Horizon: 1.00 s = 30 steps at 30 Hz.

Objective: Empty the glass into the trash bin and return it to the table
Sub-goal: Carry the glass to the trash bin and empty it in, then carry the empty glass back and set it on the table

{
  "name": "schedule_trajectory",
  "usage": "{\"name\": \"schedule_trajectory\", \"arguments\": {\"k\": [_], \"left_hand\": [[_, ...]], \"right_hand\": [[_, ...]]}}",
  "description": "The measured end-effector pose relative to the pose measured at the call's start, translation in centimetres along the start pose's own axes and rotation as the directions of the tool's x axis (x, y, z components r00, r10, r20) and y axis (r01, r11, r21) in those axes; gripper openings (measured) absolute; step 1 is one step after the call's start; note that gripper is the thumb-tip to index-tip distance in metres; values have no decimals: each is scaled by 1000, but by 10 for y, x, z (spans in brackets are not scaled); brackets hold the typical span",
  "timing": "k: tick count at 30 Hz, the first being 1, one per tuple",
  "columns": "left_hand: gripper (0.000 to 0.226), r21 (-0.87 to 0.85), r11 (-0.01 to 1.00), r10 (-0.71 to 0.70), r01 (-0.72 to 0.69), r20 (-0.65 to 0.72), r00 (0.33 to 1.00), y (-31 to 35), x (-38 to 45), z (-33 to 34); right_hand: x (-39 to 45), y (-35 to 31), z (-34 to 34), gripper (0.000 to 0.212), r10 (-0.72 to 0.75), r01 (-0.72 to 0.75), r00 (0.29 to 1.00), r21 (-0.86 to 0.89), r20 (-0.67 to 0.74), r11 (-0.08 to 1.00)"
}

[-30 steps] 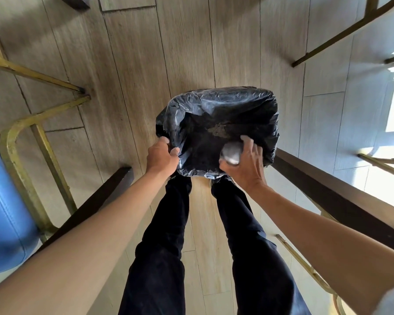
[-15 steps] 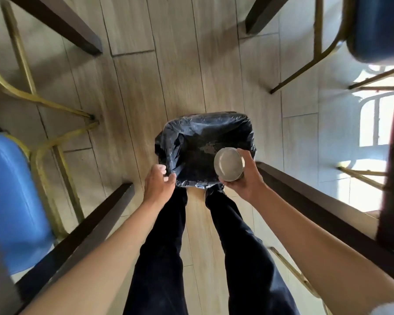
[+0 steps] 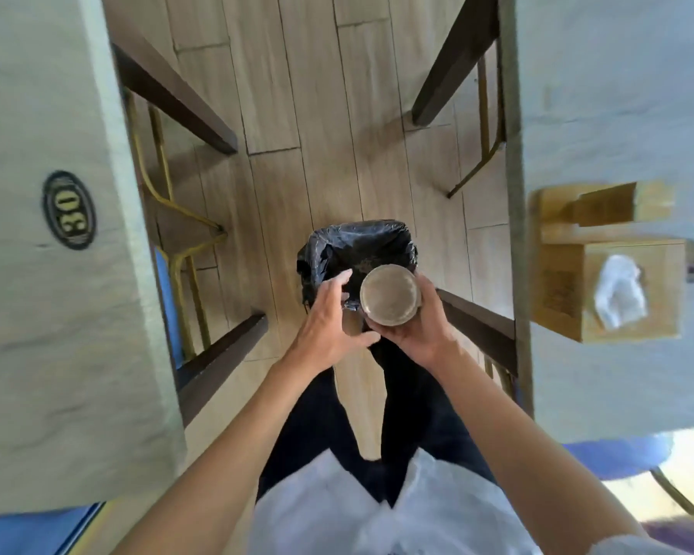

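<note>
Fingers of the right hand (image 3: pixel 415 330) wrap the glass (image 3: pixel 390 295) from the side and below, mouth upward, so the rim faces the camera; that grip suits carrying an upright vessel, not tipping one. Its inside looks murky, though whether anything remains in it I cannot tell. The left hand (image 3: pixel 324 329) is spread open just beside the glass, holding nothing, its thumb near the base, probably ready to steady it or take it over.

Below both hands the bin (image 3: pixel 357 242), lined with a black bag, stands on the floor (image 3: pixel 297 94) between two tables. Since the glass is upright above it, pouring looks finished, and the return is what remains. The right table (image 3: pixel 617 94), carrying a tissue box (image 3: pixel 609 290), is nearest the holding hand; the left table (image 3: pixel 57 314) bears a number plate (image 3: pixel 70 210).
</note>
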<state>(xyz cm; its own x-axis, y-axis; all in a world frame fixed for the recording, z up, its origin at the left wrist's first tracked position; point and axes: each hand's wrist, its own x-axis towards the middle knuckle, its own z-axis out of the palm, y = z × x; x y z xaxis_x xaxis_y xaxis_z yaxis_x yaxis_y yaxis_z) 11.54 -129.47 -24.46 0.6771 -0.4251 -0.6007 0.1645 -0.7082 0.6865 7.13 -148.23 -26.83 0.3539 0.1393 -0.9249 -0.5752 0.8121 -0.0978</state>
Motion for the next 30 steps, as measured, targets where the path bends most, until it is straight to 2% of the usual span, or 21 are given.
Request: {"name": "schedule_trajectory", "arguments": {"k": [4,6,9,11,16,21,24,26,30], "left_hand": [[122,37,995,96,-94,-55,994,40,-48,-11],[124,44,991,132,-128,-99,986,56,-70,-13],[124,54,983,182,-175,-176,967,77,-97,-14],[123,56,979,203,-195,-212,956,87,-112,-13],[119,24,973,223,-229,-347,911,95,-158,-12],[125,-151,959,142,-239,-472,870,86,-221,-20],[116,-228,940,89,-253,-553,828,68,-264,-25],[114,-251,934,62,-255,-588,807,49,-295,-27],[115,-238,937,39,-256,-657,753,2,-370,-26]], "right_hand": [[-64,-6,17,62,-30,39,998,-174,54,984],[-92,-9,22,57,-41,68,995,-294,96,953],[-120,-10,30,59,-48,106,990,-458,136,883],[-135,-5,39,67,-53,135,986,-570,159,810],[-181,17,63,70,-86,259,962,-764,259,591],[-214,56,82,63,-213,456,890,-808,403,374],[-227,93,93,62,-287,539,838,-788,464,299],[-233,123,99,65,-274,584,806,-779,524,230],[-245,197,114,86,-196,639,760,-767,619,57]]}}
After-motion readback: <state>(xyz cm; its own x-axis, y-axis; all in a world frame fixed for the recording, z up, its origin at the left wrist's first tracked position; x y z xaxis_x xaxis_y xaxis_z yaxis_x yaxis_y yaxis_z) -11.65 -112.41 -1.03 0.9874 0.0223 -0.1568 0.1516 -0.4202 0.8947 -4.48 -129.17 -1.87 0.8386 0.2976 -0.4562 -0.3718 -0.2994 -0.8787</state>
